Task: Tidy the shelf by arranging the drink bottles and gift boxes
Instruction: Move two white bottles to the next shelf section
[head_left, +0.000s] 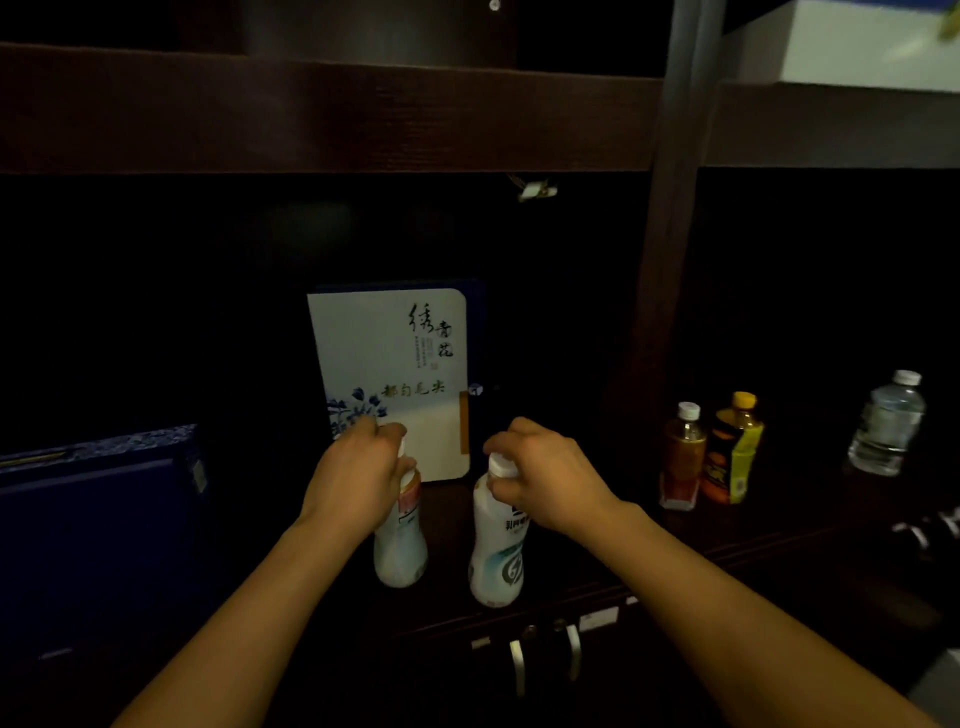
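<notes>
Shelf (597, 525), dim. Left hand (358, 467) clasps neck of pink-label bottle (401, 551); right hand (545, 467) pinches cap of white bottle (496, 551), just beside it at 3 o'clock. White gift box (389, 364) upright at 12 o'clock behind both.

Two upright white drink bottles (400, 540) (496, 545) before white-and-blue gift box (384, 353)

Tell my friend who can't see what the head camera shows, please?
Two bare hands, left hand and right hand, each grip the top of a white drink bottle on a dark shelf. A white gift box stands behind; three more bottles stand right.
</notes>
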